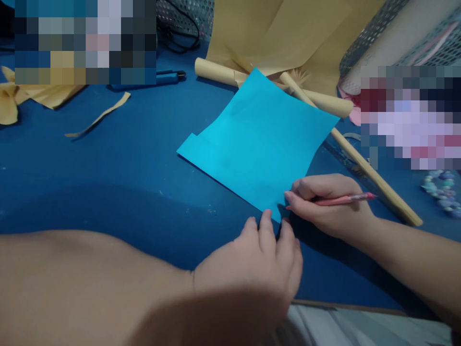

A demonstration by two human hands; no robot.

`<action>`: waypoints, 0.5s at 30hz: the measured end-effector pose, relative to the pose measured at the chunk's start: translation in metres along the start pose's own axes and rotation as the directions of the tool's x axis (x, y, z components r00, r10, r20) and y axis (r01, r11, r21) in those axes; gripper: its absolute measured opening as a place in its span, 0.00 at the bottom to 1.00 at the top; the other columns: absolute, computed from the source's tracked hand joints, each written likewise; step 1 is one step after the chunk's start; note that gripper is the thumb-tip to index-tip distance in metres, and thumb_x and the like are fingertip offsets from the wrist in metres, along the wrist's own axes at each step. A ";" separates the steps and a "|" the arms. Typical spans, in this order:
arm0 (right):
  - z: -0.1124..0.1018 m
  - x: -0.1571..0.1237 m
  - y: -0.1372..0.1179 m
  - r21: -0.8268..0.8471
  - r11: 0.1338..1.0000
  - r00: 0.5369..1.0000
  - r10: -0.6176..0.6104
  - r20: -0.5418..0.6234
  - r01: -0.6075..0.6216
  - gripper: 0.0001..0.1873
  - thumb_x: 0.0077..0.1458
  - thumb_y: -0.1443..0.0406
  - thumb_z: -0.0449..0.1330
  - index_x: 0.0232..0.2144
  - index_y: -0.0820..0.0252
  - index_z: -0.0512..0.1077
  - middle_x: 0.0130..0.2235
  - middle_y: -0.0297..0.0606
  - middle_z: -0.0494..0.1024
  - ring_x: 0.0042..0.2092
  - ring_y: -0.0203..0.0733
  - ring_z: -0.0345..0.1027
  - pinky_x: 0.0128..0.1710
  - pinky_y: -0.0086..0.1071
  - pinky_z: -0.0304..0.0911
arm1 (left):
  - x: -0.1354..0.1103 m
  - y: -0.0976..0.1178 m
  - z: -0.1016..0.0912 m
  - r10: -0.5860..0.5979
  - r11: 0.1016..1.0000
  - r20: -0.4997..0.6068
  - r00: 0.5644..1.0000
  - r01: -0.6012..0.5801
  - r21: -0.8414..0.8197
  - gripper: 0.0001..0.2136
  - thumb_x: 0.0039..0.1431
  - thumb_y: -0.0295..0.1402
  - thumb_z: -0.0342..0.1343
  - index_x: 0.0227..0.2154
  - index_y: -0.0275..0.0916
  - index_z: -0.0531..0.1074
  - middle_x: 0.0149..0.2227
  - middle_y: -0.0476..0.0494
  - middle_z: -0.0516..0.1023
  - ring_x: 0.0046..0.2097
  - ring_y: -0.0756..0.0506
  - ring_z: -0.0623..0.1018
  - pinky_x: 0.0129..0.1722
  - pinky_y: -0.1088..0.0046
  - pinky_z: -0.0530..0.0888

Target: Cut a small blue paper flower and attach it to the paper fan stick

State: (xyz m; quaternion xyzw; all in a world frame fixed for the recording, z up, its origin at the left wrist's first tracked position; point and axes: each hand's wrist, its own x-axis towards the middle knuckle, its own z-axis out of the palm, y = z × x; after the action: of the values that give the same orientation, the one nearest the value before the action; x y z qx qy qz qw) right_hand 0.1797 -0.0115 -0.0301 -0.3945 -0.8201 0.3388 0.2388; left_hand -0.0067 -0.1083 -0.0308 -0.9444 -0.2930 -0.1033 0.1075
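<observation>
A bright blue sheet of paper (252,139) lies at a slant on the dark blue table, with a small step cut in its left edge. My right hand (327,204) grips a pink pen (345,199), its tip at the sheet's near right corner. Just below that corner, my left hand (261,262) rests with its fingers stretched out and a little apart, fingertips touching the paper's near edge. The far edge of the sheet overlaps rolled tan paper (216,72).
A thin tan paper tube (378,178) slants along the right. Behind stands a large tan sheet (281,33). A curled paper strip (104,115), tan scraps (50,96) and a blue tool (151,79) lie to the left. A beaded bracelet (442,192) sits far right.
</observation>
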 end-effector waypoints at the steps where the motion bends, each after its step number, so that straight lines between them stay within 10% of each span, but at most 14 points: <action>1: 0.000 0.000 0.000 0.002 1.000 1.000 -0.021 -0.002 0.021 0.24 0.55 0.69 0.62 0.15 0.59 0.53 0.18 0.28 0.57 0.21 0.29 0.48 0.21 0.29 0.46 | 0.000 -0.001 0.000 0.006 1.000 -0.001 1.000 -0.006 0.004 0.22 0.66 0.26 0.41 0.55 0.32 0.76 0.53 0.31 0.80 0.51 0.30 0.81 0.42 0.58 0.84; 15: 0.004 -0.001 0.005 0.079 0.997 1.000 0.024 -0.019 -0.023 0.24 0.57 0.65 0.64 0.15 0.57 0.58 0.18 0.33 0.69 0.21 0.35 0.61 0.20 0.32 0.50 | 0.001 0.000 0.000 -0.001 1.000 0.008 1.000 0.001 0.017 0.23 0.66 0.26 0.40 0.55 0.32 0.77 0.53 0.32 0.80 0.51 0.30 0.82 0.42 0.59 0.84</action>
State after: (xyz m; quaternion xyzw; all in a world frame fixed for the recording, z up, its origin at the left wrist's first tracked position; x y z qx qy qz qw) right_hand 0.1801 -0.0117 -0.0370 -0.3977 -0.7989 0.3699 0.2583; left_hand -0.0057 -0.1075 -0.0305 -0.9437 -0.2950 -0.0972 0.1141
